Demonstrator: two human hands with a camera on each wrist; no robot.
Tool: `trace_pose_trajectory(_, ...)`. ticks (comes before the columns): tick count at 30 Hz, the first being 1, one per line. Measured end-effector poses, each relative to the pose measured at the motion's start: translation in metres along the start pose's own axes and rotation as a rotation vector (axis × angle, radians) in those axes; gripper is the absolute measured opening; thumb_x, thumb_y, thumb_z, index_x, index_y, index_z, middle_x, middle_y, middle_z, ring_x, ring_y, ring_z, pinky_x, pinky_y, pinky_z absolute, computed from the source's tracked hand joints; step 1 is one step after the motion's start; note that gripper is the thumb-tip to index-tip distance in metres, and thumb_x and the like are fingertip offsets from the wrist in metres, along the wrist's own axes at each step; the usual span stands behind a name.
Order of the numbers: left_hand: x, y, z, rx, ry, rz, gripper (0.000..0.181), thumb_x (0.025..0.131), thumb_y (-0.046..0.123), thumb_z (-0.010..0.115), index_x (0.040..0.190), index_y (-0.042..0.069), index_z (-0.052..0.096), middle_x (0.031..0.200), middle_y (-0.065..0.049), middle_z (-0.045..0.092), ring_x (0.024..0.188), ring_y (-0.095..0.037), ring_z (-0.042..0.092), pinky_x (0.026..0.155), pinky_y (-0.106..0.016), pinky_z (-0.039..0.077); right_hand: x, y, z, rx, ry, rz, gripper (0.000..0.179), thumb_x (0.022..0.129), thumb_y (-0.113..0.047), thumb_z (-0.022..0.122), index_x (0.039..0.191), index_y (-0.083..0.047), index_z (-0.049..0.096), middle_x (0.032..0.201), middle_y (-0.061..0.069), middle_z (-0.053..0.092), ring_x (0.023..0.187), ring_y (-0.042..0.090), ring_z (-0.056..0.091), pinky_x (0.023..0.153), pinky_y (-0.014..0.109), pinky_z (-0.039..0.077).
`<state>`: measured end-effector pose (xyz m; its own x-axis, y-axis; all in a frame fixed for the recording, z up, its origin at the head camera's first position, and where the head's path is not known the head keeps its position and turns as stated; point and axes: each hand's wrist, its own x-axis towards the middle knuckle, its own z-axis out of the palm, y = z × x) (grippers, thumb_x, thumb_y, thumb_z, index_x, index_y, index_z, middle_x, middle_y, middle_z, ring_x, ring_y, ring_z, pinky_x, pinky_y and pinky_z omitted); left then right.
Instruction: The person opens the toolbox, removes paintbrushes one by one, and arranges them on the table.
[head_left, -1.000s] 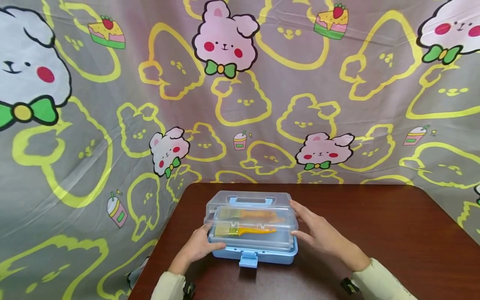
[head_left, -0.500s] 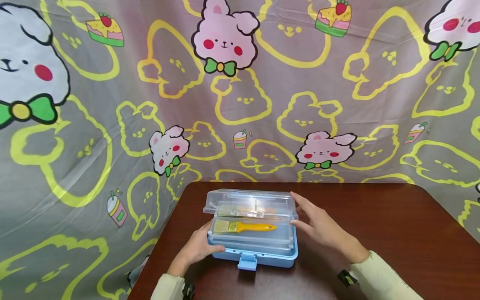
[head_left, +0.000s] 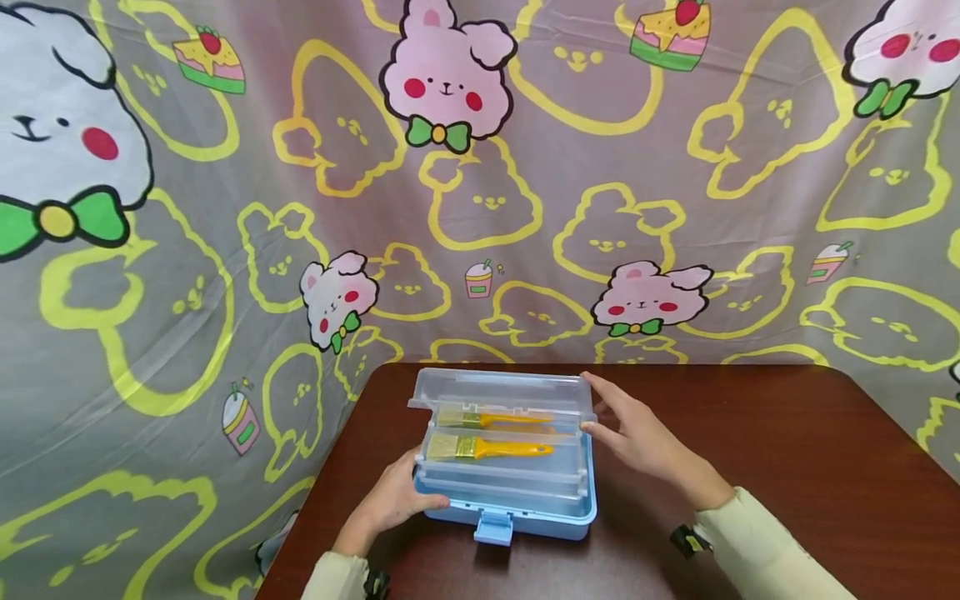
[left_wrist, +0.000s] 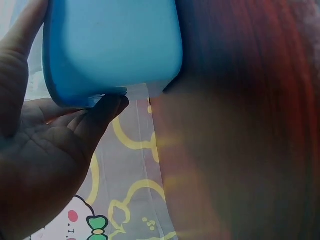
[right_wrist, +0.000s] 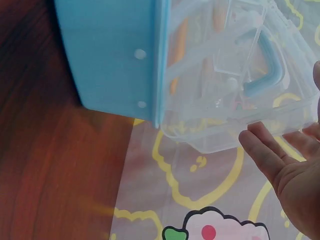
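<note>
A light-blue toolbox [head_left: 540,525] stands on the table, its clear lid [head_left: 501,386] raised and tilted back. Inside, stepped clear trays [head_left: 517,479] are lifted out above the base. A paintbrush [head_left: 510,449] with a yellow handle lies in the front tray, and a second paintbrush [head_left: 517,419] shows behind it. My left hand [head_left: 392,500] grips the left end of the box, thumb over the front rim. With thumb and fingers spread across the right end, my right hand [head_left: 651,442] holds the lid. The blue handle [right_wrist: 270,62] shows through the lid in the right wrist view.
The front latch [head_left: 494,528] of the toolbox hangs down unfastened. Under it lies a dark brown wooden table [head_left: 735,450]. A patterned cloth [head_left: 480,208] with cartoon animals hangs close behind the table and along its left side.
The lid has swung back and up, led by my right hand, and the trays have spread into steps, baring both paintbrushes. My left hand stays at the left end of the box.
</note>
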<state>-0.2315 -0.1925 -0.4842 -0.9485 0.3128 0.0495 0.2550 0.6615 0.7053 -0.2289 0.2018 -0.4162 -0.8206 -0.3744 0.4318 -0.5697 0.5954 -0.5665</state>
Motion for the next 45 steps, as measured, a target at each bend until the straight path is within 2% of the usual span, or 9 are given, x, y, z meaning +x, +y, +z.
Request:
trace_pose_trajectory(7, -0.001, 0.002, -0.002, -0.017, -0.011, 0.006, 0.097, 0.065, 0.046, 0.084, 0.139, 0.002, 0.039, 0.134, -0.015, 0.049, 0.117, -0.029, 0.048, 0.097, -0.052, 0.038, 0.011, 0.004, -0.002, 0.047, 0.016, -0.007, 0.074, 0.087, -0.017, 0.07, 0.149, -0.014, 0.029, 0.123, 0.008, 0.053, 0.086, 0.013, 0.059, 0.073, 0.027, 0.053)
trace_pose_trajectory(15, -0.003, 0.005, -0.002, 0.011, -0.043, -0.003, 0.099, 0.066, 0.048, 0.083, 0.14, 0.001, 0.037, 0.138, -0.018, 0.044, 0.12, -0.029, 0.046, 0.098, -0.052, 0.037, 0.02, 0.008, -0.004, 0.112, 0.015, 0.078, 0.069, 0.092, -0.027, 0.063, 0.149, -0.012, 0.029, 0.116, 0.011, 0.057, 0.086, 0.016, 0.06, 0.075, 0.03, 0.053)
trace_pose_trajectory(20, -0.004, 0.006, -0.002, 0.019, -0.046, 0.004, 0.099, 0.067, 0.044, 0.084, 0.142, 0.001, 0.034, 0.14, -0.018, 0.042, 0.123, -0.03, 0.044, 0.099, -0.053, 0.036, 0.029, 0.012, -0.006, 0.112, 0.026, 0.117, 0.065, 0.094, -0.031, 0.06, 0.149, -0.011, 0.031, 0.109, 0.01, 0.06, 0.083, 0.018, 0.057, 0.07, 0.032, 0.05)
trace_pose_trajectory(29, -0.005, 0.008, -0.002, -0.021, -0.076, -0.015, 0.099, 0.068, 0.039, 0.085, 0.145, 0.007, 0.032, 0.14, -0.014, 0.043, 0.119, -0.028, 0.046, 0.098, -0.055, 0.035, 0.041, 0.019, -0.008, 0.176, 0.028, 0.243, 0.064, 0.096, -0.04, 0.053, 0.149, -0.011, 0.03, 0.13, 0.016, 0.049, 0.075, 0.024, 0.052, 0.057, 0.031, 0.045)
trace_pose_trajectory(34, -0.004, 0.01, -0.002, -0.033, -0.084, -0.016, 0.102, 0.068, 0.041, 0.084, 0.147, 0.009, 0.028, 0.142, -0.013, 0.041, 0.119, -0.029, 0.046, 0.098, -0.057, 0.034, 0.046, 0.025, -0.007, 0.242, 0.032, 0.256, 0.064, 0.097, -0.041, 0.05, 0.15, -0.012, 0.028, 0.138, 0.018, 0.044, 0.088, 0.026, 0.058, 0.072, 0.039, 0.052)
trace_pose_trajectory(37, -0.004, 0.01, -0.002, -0.035, -0.08, -0.007, 0.102, 0.068, 0.04, 0.084, 0.148, 0.01, 0.028, 0.142, -0.013, 0.041, 0.119, -0.029, 0.046, 0.098, -0.057, 0.035, 0.046, 0.03, -0.006, 0.291, 0.024, 0.263, 0.064, 0.098, -0.042, 0.048, 0.151, -0.013, 0.025, 0.145, 0.019, 0.038, 0.101, 0.031, 0.059, 0.084, 0.046, 0.05)
trace_pose_trajectory(40, -0.005, 0.01, -0.001, -0.04, -0.078, 0.003, 0.103, 0.069, 0.038, 0.085, 0.149, 0.01, 0.026, 0.142, -0.013, 0.041, 0.119, -0.029, 0.046, 0.098, -0.056, 0.035, 0.046, 0.034, -0.004, 0.311, 0.027, 0.277, 0.063, 0.098, -0.043, 0.046, 0.151, -0.015, 0.025, 0.147, 0.018, 0.035, 0.104, 0.032, 0.06, 0.087, 0.049, 0.047)
trace_pose_trajectory(43, -0.005, 0.011, -0.002, -0.038, -0.079, 0.0, 0.104, 0.069, 0.038, 0.084, 0.149, 0.01, 0.025, 0.144, -0.013, 0.04, 0.12, -0.029, 0.045, 0.098, -0.056, 0.035, 0.048, 0.038, -0.002, 0.307, 0.046, 0.283, 0.059, 0.099, -0.041, 0.045, 0.149, -0.013, 0.03, 0.142, 0.019, 0.042, 0.1, 0.031, 0.062, 0.085, 0.047, 0.049)
trace_pose_trajectory(45, -0.005, 0.011, -0.002, -0.031, -0.078, -0.01, 0.105, 0.069, 0.039, 0.084, 0.15, 0.01, 0.024, 0.144, -0.013, 0.039, 0.12, -0.029, 0.045, 0.098, -0.056, 0.035, 0.049, 0.039, 0.0, 0.315, 0.063, 0.29, 0.057, 0.1, -0.039, 0.044, 0.147, -0.009, 0.034, 0.129, 0.02, 0.053, 0.098, 0.029, 0.061, 0.083, 0.042, 0.051)
